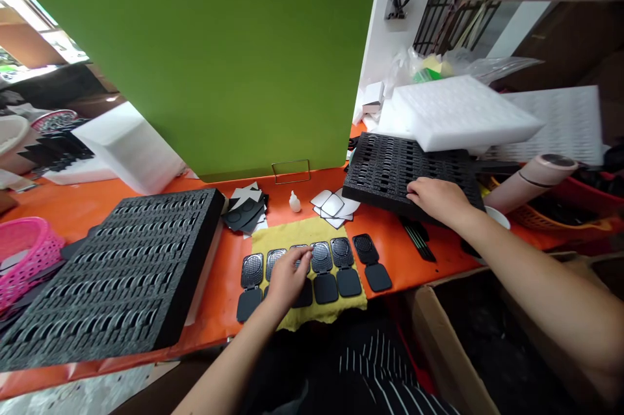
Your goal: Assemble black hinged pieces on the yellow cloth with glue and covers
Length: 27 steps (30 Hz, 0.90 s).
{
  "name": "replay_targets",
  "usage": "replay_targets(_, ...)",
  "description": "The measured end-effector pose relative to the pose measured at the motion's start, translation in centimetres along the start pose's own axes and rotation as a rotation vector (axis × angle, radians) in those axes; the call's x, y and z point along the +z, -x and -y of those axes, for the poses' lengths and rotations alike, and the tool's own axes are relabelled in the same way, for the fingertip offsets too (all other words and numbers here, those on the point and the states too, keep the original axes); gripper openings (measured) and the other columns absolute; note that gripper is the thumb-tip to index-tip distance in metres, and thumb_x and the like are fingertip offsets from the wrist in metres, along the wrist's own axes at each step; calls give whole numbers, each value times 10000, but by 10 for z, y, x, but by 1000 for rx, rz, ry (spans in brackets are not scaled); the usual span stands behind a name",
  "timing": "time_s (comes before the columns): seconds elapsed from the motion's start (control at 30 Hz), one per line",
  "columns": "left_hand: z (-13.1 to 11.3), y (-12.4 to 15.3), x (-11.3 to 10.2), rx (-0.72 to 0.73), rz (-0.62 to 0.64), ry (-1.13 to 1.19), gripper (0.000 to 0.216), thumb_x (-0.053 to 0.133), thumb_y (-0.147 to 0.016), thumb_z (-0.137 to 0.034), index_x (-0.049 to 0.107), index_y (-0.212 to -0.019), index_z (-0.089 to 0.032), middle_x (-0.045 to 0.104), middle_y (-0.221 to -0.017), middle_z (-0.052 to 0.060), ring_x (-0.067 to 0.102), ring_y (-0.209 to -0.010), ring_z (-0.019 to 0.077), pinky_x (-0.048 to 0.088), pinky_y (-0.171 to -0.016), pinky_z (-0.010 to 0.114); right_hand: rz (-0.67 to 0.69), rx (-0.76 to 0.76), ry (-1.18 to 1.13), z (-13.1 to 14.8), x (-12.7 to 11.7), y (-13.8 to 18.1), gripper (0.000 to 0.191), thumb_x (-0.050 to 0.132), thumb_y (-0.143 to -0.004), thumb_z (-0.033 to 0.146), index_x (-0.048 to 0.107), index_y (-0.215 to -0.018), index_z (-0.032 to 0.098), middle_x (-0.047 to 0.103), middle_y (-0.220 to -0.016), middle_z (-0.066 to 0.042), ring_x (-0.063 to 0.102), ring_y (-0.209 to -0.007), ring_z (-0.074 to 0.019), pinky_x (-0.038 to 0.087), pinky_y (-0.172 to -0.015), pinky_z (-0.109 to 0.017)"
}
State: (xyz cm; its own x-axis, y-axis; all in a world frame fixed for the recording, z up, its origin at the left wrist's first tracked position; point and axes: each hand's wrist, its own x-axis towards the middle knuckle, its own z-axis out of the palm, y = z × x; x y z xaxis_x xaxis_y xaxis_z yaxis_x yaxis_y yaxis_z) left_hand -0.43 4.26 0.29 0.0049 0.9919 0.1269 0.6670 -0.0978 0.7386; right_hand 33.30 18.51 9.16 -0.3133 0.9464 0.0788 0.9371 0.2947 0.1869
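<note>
Several black hinged cases (349,282) lie opened flat in a row, most of them on a yellow cloth (292,233). Each has a plain square half and a half with a round gridded area. My left hand (288,275) is over the middle of this row, fingers closed together near one case's upper half; anything between the fingertips is too small to make out. To the right, my right hand (439,199) rests at the front of a slotted black foam tray (380,171), its fingers curled in at the slots. Whatever those fingers grip is hidden.
A larger slotted foam tray (112,265) fills the left side. Behind the cloth are a small white dropper bottle (294,201), dark and white cut sheets (247,208) and white square pieces (334,205). White foam blocks (463,109) and a pink flask (533,182) stand right.
</note>
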Motion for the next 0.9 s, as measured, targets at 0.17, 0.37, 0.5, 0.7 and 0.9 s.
replay_targets(0.17, -33, 21, 24, 182, 185, -110, 239, 406, -855, -286, 603, -984, -244, 635, -939, 16, 563, -892, 162, 438, -807, 290, -4, -102, 134, -2, -1, -3, 249, 351, -849, 227, 576, -844, 119, 606, -811, -118, 570, -701, -206, 335, -579, -288)
replay_targets(0.37, -60, 16, 61, 379, 339, -269, 271, 412, -845, -300, 568, -1058, -237, 582, -1074, 39, 487, -1028, 193, 328, -956, 374, -407, 193, -296, 25, -4, 38, 317, 333, -870, 357, 567, -948, 158, 621, -914, -113, 557, -835, -222, 364, -685, -300)
replay_targets(0.5, -63, 12, 88, 410, 352, -414, 389, 456, -812, -388, 489, -1158, -213, 497, -1220, 65, 353, -1185, 240, 170, -1037, 482, -80, 83, -610, 82, 31, 62, 266, 358, -858, 357, 589, -874, 226, 647, -850, -37, 575, -762, -173, 378, -680, -256)
replay_targets(0.7, -62, 12, 106, 427, 379, -527, 556, 401, -809, -484, 359, -1277, -187, 421, -1298, 105, 261, -1248, 269, 62, -1027, 575, 139, 115, -459, 111, 83, 51, 285, 328, -874, 300, 590, -883, 187, 646, -875, -62, 573, -824, -164, 355, -695, -239)
replay_targets(0.9, -60, 10, 112, 400, 357, -543, 583, 380, -804, -522, 369, -1279, -183, 442, -1289, 93, 207, -1275, 275, -39, -1014, 600, 175, 100, -409, 110, 90, 40, 298, 351, -867, 320, 611, -862, 176, 640, -847, -73, 557, -803, -170, 351, -676, -249)
